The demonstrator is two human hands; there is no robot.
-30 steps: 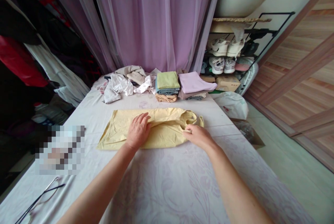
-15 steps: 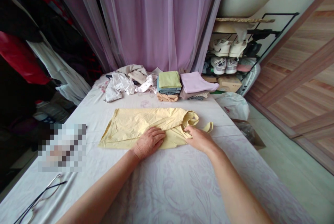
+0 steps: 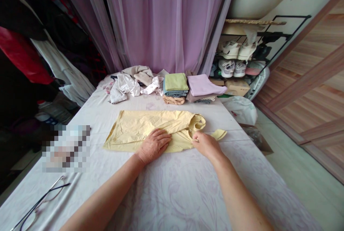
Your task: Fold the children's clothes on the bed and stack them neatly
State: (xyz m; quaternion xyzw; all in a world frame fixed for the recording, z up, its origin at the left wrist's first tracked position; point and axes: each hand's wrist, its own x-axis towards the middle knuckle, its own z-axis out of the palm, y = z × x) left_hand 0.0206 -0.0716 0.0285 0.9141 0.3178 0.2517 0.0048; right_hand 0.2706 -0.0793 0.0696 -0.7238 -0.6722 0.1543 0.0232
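The left hand point(image 3: 153, 147) lies flat and open on the yellow shirt point(image 3: 134, 130), gripping nothing, only pressing the cloth down; the right hand point(image 3: 206, 145) has its fingertips point(image 3: 195, 140) drawn together on the shirt's front edge, just below the collar point(image 3: 199, 121), and appears to pinch a thin fold of cloth; the shirt lies spread and creased on a sheet-covered surface point(image 3: 174, 195), with one sleeve point(image 3: 219, 134) poking out to the right; it looks light, soft and limp, so it will likely slump wherever it is let go, and the collar or the front edge seem the firmest places to take hold; beyond it sit one stack of folded clothes point(image 3: 176, 82), one folded lilac garment point(image 3: 205, 85) and one loose heap of pale clothes point(image 3: 131, 84); one pair of glasses point(image 3: 44, 198) lies near the left edge; the shoe rack point(image 3: 279, 16) shows two pairs of shoes point(image 3: 229, 67), with one cardboard box point(image 3: 238, 87) and one white plastic bag point(image 3: 240, 111) close by.
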